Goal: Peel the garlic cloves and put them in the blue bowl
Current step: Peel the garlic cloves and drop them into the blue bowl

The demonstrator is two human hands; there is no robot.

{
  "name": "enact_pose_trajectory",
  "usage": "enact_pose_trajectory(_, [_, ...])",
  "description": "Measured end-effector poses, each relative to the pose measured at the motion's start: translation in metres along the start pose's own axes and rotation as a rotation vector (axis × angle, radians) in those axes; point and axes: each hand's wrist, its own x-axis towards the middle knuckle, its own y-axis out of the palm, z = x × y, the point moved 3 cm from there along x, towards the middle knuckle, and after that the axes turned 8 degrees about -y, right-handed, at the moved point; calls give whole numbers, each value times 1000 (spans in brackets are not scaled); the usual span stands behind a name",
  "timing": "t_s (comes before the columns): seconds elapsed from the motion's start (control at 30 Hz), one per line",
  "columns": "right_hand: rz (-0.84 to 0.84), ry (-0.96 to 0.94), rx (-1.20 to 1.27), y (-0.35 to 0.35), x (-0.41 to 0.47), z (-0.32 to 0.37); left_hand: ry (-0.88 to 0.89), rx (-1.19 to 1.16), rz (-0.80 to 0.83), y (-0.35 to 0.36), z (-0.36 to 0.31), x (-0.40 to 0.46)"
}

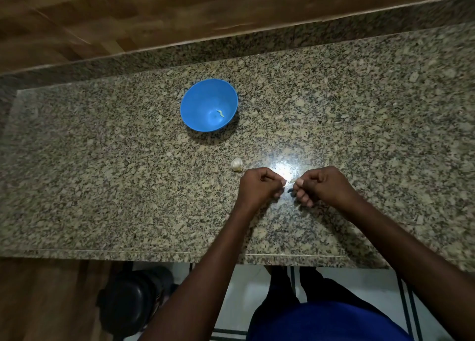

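Both fists curled: left hand (259,186) and right hand (318,186) pinch tiny garlic clove (292,180) between them; garlic bulb (236,164) beside left hand; blue bowl (203,101) mid-counter, 1 peeled clove (220,113) inside.

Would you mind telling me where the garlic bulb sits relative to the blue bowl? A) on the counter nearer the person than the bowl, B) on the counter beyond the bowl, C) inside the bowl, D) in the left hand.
A: the garlic bulb rests on the granite counter, on the person's side of the blue bowl.
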Motion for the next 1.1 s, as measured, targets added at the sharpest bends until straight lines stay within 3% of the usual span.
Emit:
enact_pose_trajectory(0.13, [11,-9,-33,1,-1,-4,91,171,-96,0,1,-2])
enact_pose_trajectory(0.3, [-28,-75,-157,6,2,-3,132,39,6,5,-3,-7])
enact_pose_trajectory(0.43, [-66,-199,-400,9,2,3,214,87,-3,10,-8,-14])
enact_pose_trajectory(0.7, [-58,-320,-505,10,-3,14,17,-211,73,9,-5,-15])
enact_pose_trajectory(0.77, [-17,-306,-466,10,-4,16,-8,-235,105,7,-5,-14])
enact_pose_trajectory(0.93, [179,-180,-104,4,-2,19,-55,-274,191,4,-6,-12])
enact_pose_trajectory(1.1, [260,-89,19,-2,-2,17,3,-282,190,3,-8,-12])
